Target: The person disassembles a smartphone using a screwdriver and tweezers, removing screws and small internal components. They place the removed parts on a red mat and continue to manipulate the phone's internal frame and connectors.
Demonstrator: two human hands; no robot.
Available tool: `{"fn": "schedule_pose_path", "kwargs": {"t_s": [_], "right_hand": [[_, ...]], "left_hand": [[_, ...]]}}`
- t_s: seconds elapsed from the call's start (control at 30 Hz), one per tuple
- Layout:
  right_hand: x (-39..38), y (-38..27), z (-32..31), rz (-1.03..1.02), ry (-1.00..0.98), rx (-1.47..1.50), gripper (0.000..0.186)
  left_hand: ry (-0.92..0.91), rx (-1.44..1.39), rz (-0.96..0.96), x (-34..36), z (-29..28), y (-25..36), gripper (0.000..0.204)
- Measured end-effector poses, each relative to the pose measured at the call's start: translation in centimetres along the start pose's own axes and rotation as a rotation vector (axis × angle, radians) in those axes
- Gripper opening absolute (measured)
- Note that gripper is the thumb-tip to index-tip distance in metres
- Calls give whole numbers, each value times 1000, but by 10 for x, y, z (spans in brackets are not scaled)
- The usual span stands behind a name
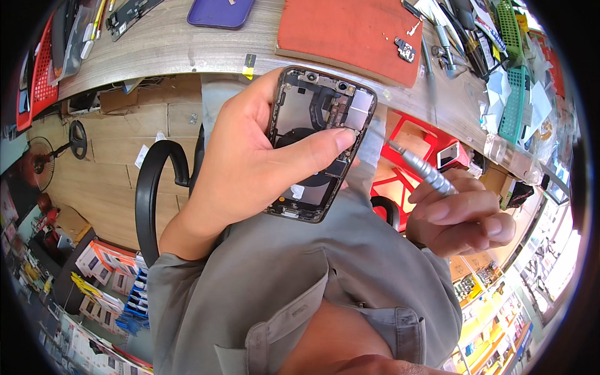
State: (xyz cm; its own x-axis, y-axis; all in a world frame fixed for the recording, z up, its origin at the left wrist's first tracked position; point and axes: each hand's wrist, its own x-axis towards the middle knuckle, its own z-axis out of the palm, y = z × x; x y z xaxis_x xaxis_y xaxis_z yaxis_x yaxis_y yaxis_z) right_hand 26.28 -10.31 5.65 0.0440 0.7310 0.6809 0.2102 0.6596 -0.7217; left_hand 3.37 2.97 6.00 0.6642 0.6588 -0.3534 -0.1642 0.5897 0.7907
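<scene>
An opened smartphone (300, 181) with its inner boards, cables and two camera lenses showing lies in my left hand (250, 150). The thumb of that hand presses across the phone's inside near its right edge, and the other fingers are hidden behind it. My right hand (462, 215) grips a silver precision screwdriver (425, 170) between thumb and fingers. Its thin tip points up and left, a little to the right of the phone and apart from it.
A grey wooden workbench (156, 53) runs across the top. On it lie a red mat (344, 37), a small phone part (405, 50), a purple phone case (219, 12) and cluttered hand tools (447, 44). Below are a black chair armrest (150, 200) and a red stool (406, 144).
</scene>
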Motion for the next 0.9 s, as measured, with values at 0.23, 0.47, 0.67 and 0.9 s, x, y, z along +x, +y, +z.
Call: {"fn": "schedule_pose_path", "kwargs": {"t_s": [0.23,0.47,0.67,0.9], "right_hand": [[-7,2,5,-20,-1,-74,30],[-10,4,1,-9,-21,-55,29],[-9,3,2,-9,-23,-74,30],[-7,2,1,-1,-37,-87,31]], "left_hand": [[37,-7,3,-1,0,-2,32],[41,4,23,-2,-3,-4,31],[62,16,30,-1,-3,-5,30],[62,67,39,-2,-5,-4,30]]}}
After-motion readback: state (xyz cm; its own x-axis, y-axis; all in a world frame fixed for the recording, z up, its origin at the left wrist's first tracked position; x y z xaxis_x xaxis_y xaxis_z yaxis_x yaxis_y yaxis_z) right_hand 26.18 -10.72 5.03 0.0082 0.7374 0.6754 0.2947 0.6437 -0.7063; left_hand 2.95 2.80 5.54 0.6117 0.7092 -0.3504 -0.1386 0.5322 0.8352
